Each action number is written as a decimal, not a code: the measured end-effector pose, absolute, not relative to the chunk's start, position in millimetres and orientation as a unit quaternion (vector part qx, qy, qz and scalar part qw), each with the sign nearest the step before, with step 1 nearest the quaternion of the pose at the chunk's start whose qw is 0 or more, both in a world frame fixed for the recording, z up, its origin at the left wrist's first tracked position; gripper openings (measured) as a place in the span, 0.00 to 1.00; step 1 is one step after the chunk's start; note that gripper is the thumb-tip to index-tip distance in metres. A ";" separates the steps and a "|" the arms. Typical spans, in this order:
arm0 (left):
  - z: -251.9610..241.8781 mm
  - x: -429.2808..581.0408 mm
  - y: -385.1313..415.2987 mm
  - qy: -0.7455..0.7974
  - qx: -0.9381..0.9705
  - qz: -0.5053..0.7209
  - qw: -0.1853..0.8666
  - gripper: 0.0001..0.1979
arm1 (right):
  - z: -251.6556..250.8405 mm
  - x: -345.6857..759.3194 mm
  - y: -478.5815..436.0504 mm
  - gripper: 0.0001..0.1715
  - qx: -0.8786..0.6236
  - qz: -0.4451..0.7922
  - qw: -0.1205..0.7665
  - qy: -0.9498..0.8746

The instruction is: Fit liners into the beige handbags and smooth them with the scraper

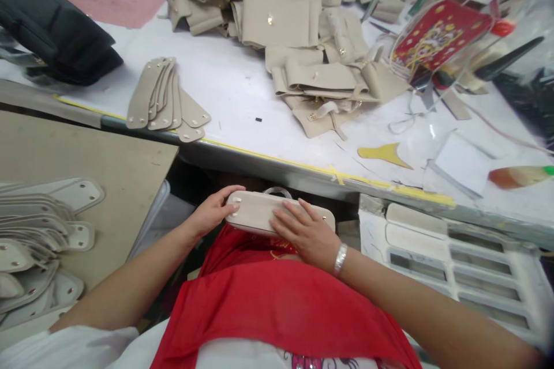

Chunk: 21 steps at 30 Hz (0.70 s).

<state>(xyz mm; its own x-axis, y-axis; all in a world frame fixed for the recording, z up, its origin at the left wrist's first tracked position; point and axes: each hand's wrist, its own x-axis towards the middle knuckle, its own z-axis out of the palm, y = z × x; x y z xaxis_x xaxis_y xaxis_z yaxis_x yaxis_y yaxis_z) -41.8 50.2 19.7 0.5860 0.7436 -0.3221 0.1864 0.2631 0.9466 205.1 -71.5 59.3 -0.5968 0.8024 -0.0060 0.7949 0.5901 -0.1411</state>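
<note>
A small beige handbag (256,211) is at the table's front edge, above the red apron, with its long rounded face turned up. Small metal studs sit near its ends, and a pale loop (277,191) sticks up behind it. My left hand (215,210) grips its left end, the thumb on the face and the fingers over the far edge. My right hand (308,234) lies flat across its right half, fingers spread, with nothing grasped. The bag's underside is hidden.
Beige bag parts (281,17) are heaped on the white table (229,92), with studded panels (162,95) at its left edge. More panels (38,225) lie on the left board (116,150). A white slotted rack (450,265) stands right; a red decorated box (444,31) sits behind.
</note>
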 end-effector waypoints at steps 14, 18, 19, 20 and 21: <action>33.9 -37.1 54.7 0.406 0.555 0.163 0.707 0.30 | 73.2 261.7 -118.1 0.40 -0.531 0.059 0.056 -0.844; 39.6 -36.3 47.6 0.427 0.543 0.155 0.707 0.30 | 66.0 261.7 -141.6 0.39 -0.587 0.014 0.098 -0.803; 39.6 -37.0 44.8 0.432 0.545 0.152 0.702 0.30 | 61.9 260.4 -144.7 0.38 -0.597 -0.002 0.115 -0.794; 39.3 -37.7 41.7 0.432 0.549 0.141 0.702 0.30 | 57.1 259.1 -147.7 0.37 -0.609 -0.019 0.133 -0.782; 39.3 -38.2 38.2 0.435 0.555 0.132 0.696 0.31 | 52.0 257.6 -151.2 0.36 -0.619 -0.035 0.149 -0.770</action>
<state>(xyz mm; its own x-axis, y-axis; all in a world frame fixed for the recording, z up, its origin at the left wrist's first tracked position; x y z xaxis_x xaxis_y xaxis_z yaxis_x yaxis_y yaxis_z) -38.2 38.2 39.3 0.5862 0.6667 -0.4603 0.3003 0.3489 0.8877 257.6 -151.2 52.0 -0.1885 0.9433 0.2732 0.9644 0.2304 -0.1301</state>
